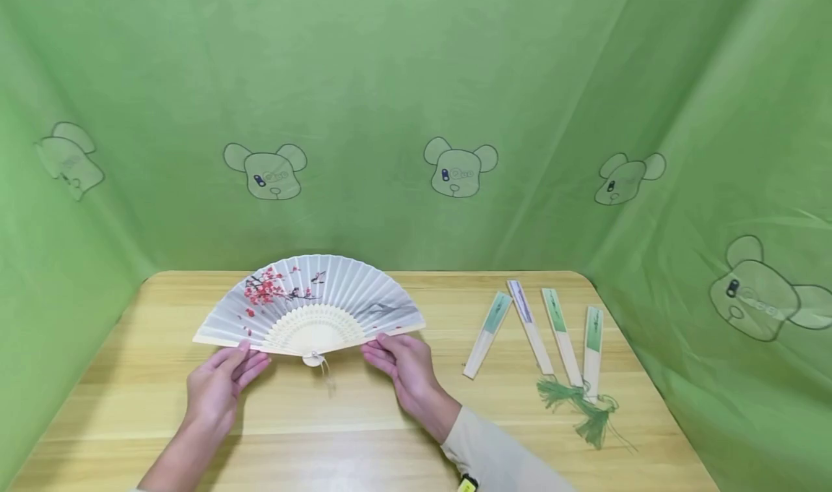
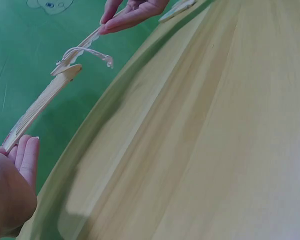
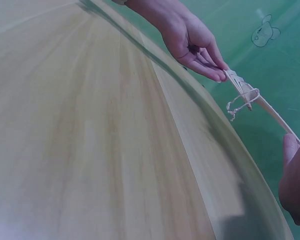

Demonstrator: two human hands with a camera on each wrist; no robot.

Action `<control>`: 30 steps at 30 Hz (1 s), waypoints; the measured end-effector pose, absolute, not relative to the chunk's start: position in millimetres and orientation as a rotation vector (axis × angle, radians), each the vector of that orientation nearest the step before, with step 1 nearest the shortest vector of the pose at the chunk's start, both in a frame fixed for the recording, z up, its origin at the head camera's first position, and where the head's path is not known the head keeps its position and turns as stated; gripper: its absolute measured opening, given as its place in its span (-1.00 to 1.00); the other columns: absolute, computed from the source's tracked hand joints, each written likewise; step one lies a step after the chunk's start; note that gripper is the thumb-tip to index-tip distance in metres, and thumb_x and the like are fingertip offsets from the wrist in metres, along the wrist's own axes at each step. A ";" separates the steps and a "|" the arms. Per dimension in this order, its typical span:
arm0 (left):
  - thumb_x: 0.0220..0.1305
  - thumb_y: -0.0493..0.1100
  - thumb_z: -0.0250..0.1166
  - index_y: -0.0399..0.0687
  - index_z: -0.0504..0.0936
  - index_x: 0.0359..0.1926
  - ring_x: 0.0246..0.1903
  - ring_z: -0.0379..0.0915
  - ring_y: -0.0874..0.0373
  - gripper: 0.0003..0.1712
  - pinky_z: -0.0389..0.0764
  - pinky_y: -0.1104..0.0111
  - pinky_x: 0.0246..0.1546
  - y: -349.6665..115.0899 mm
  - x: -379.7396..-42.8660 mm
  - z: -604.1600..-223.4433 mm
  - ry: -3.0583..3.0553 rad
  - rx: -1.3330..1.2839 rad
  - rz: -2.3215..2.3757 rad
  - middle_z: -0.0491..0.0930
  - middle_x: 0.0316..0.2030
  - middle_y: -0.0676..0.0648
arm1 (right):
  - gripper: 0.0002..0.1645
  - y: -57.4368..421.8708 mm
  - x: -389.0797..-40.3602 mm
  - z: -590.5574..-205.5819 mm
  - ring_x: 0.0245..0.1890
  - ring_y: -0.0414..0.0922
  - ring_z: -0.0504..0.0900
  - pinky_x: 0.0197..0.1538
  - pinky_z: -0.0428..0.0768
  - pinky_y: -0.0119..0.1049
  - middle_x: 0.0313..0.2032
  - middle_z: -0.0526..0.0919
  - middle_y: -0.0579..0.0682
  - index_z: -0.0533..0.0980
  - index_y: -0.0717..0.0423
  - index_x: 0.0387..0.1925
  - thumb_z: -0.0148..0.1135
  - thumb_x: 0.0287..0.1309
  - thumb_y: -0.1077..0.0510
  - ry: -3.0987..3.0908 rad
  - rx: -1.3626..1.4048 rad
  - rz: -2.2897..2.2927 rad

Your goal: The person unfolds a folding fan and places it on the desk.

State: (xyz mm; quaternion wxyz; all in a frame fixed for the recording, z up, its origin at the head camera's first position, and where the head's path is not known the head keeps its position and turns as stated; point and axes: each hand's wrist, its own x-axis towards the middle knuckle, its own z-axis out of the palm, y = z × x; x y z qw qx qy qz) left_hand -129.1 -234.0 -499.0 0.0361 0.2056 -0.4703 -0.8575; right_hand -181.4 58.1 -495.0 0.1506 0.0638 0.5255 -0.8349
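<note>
A folding fan (image 1: 338, 282), spread wide, shows pale pleats with red blossoms at its left and grey hills at its right. My left hand (image 1: 217, 383) pinches the left outer stick between thumb and fingers. On the opposite side my right hand (image 1: 406, 369) pinches the right outer stick. Between the hands, a thin pale cord (image 1: 327, 373) hangs from the fan's pivot. Seen edge-on in the left wrist view, the fan (image 2: 40, 102) is held up off the table. The right wrist view also shows the cord (image 3: 235, 107) looped near the pivot.
To the right lie several closed fans: a green one (image 1: 492, 322), a purple one (image 1: 529, 326) and two more green ones (image 1: 562, 333) (image 1: 594, 340). Green tassels (image 1: 588, 412) lie at their lower ends. Green cloth (image 1: 390, 80) with bear-head drawings surrounds the wooden table (image 1: 325, 449).
</note>
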 end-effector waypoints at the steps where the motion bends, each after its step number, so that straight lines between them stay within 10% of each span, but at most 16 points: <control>1: 0.30 -0.21 0.31 -0.15 0.64 -0.21 -0.21 0.75 0.08 -0.90 0.74 0.26 0.05 -237.0 -128.9 -499.5 -1.445 0.640 -2.627 0.76 -0.29 -0.07 | -0.62 55.3 -183.0 -495.7 -0.15 0.01 0.77 0.13 0.75 -0.16 -0.25 0.74 0.19 0.42 0.50 0.03 0.18 0.28 0.29 1.508 0.190 -2.396; 30: 0.32 -0.22 0.28 -0.07 0.67 -0.20 -0.22 0.76 0.01 -0.93 0.75 0.20 0.03 -333.5 -132.1 -498.5 -1.340 0.724 -2.677 0.76 -0.35 -0.14 | -0.76 -28.0 -214.8 -502.8 -0.21 0.06 0.79 0.01 0.80 -0.17 -0.32 0.74 0.22 0.56 0.46 -0.15 0.24 0.16 0.35 1.456 0.266 -2.346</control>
